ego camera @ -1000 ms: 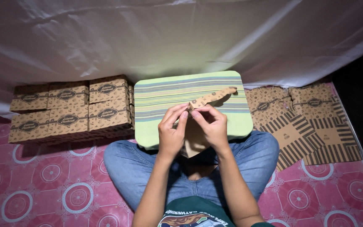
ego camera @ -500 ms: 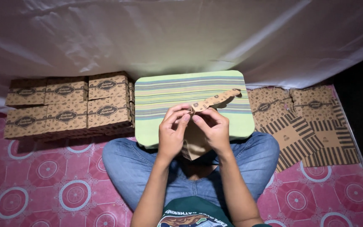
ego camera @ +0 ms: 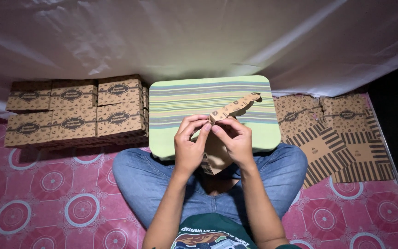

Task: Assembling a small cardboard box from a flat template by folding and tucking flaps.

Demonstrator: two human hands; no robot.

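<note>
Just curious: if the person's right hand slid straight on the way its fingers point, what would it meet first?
Most likely the left hand: the right hand points at it across the brown cardboard piece, fingertips nearly touching.

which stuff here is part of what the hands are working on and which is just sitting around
In hand:
- brown cardboard blank, pinched by left hand and right hand
- striped green tray beneath them
- flat blanks at right
- folded boxes at left

Lying about:
- white sheet behind
- pink patterned mat

A tray (ego camera: 176,99) rests on the lap; stacked boxes (ego camera: 74,113) lie left, flat cardboard sheets (ego camera: 337,133) right, on the floor (ego camera: 47,198).
</note>
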